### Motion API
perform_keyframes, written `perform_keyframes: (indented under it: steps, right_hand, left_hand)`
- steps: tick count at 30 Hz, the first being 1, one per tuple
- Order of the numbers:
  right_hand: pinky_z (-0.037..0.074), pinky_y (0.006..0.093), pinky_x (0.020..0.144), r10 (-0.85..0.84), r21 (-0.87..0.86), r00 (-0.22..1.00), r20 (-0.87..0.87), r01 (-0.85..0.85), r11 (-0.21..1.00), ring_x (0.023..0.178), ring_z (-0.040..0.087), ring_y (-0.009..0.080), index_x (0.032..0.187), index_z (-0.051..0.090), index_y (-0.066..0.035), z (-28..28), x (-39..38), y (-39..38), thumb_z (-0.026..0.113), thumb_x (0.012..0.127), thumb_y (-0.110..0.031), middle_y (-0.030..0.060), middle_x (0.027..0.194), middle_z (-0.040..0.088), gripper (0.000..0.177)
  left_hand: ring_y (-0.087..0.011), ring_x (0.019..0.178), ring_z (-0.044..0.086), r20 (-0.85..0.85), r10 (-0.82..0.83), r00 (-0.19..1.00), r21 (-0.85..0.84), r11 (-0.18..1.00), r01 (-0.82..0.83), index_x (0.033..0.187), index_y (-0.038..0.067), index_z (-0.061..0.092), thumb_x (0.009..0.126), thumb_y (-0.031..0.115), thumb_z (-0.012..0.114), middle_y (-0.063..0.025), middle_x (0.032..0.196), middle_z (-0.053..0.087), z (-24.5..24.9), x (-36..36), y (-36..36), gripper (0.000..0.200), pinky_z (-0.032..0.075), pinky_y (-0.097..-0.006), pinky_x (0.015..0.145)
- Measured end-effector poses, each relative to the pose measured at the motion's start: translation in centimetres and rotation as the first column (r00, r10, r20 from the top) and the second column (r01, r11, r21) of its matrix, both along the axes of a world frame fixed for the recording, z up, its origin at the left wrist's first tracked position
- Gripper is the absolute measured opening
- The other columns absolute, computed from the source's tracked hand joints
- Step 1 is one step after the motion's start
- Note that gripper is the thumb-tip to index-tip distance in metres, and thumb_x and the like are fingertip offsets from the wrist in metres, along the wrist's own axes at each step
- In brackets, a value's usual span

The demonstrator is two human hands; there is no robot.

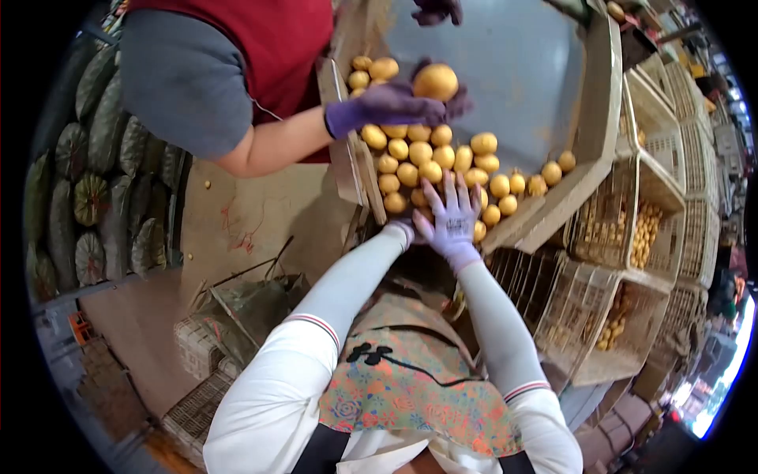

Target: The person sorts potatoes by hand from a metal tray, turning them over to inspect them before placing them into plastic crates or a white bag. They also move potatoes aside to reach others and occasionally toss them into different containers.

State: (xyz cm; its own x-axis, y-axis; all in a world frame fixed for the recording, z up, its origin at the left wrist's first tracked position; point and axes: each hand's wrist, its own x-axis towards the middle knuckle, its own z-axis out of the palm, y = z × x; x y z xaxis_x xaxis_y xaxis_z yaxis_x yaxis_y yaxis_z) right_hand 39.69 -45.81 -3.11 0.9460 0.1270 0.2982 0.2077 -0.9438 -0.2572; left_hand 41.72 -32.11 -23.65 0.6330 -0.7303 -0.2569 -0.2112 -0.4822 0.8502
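Observation:
My right hand (454, 225), in a pale lilac glove, lies with fingers spread at the near end of a sorting table. Its fingertips touch yellow potatoes (430, 171), which are gathered in a loose layer there. Close beside it on the left is my left hand (404, 230), also gloved. Its fingers are mostly hidden at the table's near edge, so what they hold, if anything, does not show. A co-worker's hand in a dark purple glove (387, 107) reaches over the potatoes from the left, with a larger potato (436, 82) on it.
Wooden boards (588, 162) rim the grey table surface (505, 71). The co-worker's other dark glove (438, 9) is at the top. Stacked plastic crates (604, 209), some with potatoes, stand on the right. Filled sacks (103, 197) are piled at far left, above a floor with scattered potatoes.

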Motion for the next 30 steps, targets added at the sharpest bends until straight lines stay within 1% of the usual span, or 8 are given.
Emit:
perform_keyframes:
  steps: [3,5,8,10,13,22,25,30]
  right_hand:
    - [0.014,0.0614,0.12,0.002,0.006,1.0,-0.028,-0.002,1.0,0.141,0.041,0.0403,0.145,0.056,-0.029,0.5,-0.1,0.0,0.066,0.082,-0.051,0.0174,0.153,0.045,0.067]
    - [0.016,0.0614,0.12,0.0,0.011,1.0,-0.021,0.001,1.0,0.14,0.042,0.0403,0.146,0.054,-0.031,0.5,-0.1,0.0,0.067,0.082,-0.05,0.017,0.151,0.047,0.068]
    - [0.017,0.0604,0.12,-0.013,-0.007,1.0,-0.028,0.013,1.0,0.14,0.042,0.0386,0.146,0.054,-0.031,0.4,-0.2,-0.1,0.067,0.082,-0.049,0.0169,0.15,0.048,0.067]
    - [0.018,0.0605,0.12,-0.022,0.02,1.0,-0.011,0.022,1.0,0.139,0.042,0.0387,0.145,0.055,-0.031,0.1,-0.3,-0.1,0.068,0.082,-0.048,0.0171,0.15,0.048,0.067]
    - [0.019,0.0602,0.119,-0.012,0.056,1.0,0.011,0.011,0.998,0.138,0.043,0.0392,0.143,0.057,-0.03,0.3,-0.2,0.0,0.069,0.082,-0.046,0.0172,0.148,0.05,0.064]
    - [0.023,0.0545,0.119,-0.066,0.304,0.998,0.02,0.057,0.951,0.135,0.046,0.0374,0.124,0.068,-0.018,0.4,0.3,-0.4,0.072,0.079,-0.029,0.0129,0.143,0.054,0.047]
    - [0.032,0.0494,0.116,-0.281,0.815,0.959,0.021,0.147,0.561,0.133,0.047,0.0354,0.137,0.055,-0.003,3.0,1.0,-1.7,0.08,0.076,-0.016,0.0164,0.141,0.054,0.068]
    - [0.034,0.0515,0.114,-0.147,0.491,0.972,0.183,0.039,0.87,0.138,0.042,0.0412,0.141,0.052,-0.003,11.9,5.4,-2.2,0.086,0.073,-0.029,0.0236,0.145,0.048,0.081]
  left_hand:
    - [-0.026,0.128,0.057,-0.739,-0.002,0.673,0.344,0.858,0.38,0.137,0.016,0.056,0.097,0.041,0.049,-0.0089,0.138,0.062,12.1,2.1,-0.1,0.048,0.042,-0.044,0.109]
    - [-0.0166,0.11,0.065,-0.864,0.239,0.444,0.142,0.96,-0.24,0.124,0.018,0.06,0.092,0.033,0.062,-0.0004,0.118,0.068,12.1,-1.3,2.0,0.035,0.048,-0.0426,0.098]
    - [-0.0181,0.116,0.062,-0.986,-0.001,0.167,-0.096,0.822,-0.561,0.135,0.019,0.055,0.089,0.041,0.072,0.0001,0.125,0.065,16.3,-2.2,3.6,0.054,0.049,-0.0452,0.099]
    - [-0.0224,0.127,0.054,-0.921,-0.389,-0.031,-0.185,0.506,-0.843,0.14,0.02,0.05,0.085,0.057,0.071,-0.0016,0.137,0.056,21.6,-1.1,2.9,0.07,0.044,-0.0503,0.108]
    - [-0.0265,0.136,0.046,-0.941,-0.127,-0.312,0.26,0.315,-0.913,0.147,0.023,0.046,0.081,0.073,0.067,-0.0032,0.151,0.045,20.5,0.6,-0.7,0.086,0.037,-0.0522,0.114]
    - [-0.0348,0.138,0.044,-0.932,-0.184,-0.312,0.167,0.547,-0.82,0.151,0.031,0.041,0.087,0.078,0.052,-0.0071,0.152,0.047,17.7,1.9,-0.4,0.08,0.034,-0.0664,0.109]
    - [-0.0383,0.139,0.041,-0.948,-0.229,-0.222,0.046,0.589,-0.807,0.15,0.035,0.039,0.088,0.077,0.05,-0.0046,0.154,0.046,14.8,2.1,-0.9,0.076,0.033,-0.0762,0.101]
    - [-0.0399,0.139,0.041,-0.972,-0.064,-0.226,0.139,0.619,-0.773,0.149,0.034,0.041,0.088,0.079,0.046,-0.0012,0.153,0.045,16.7,2.8,-1.7,0.076,0.034,-0.0753,0.099]
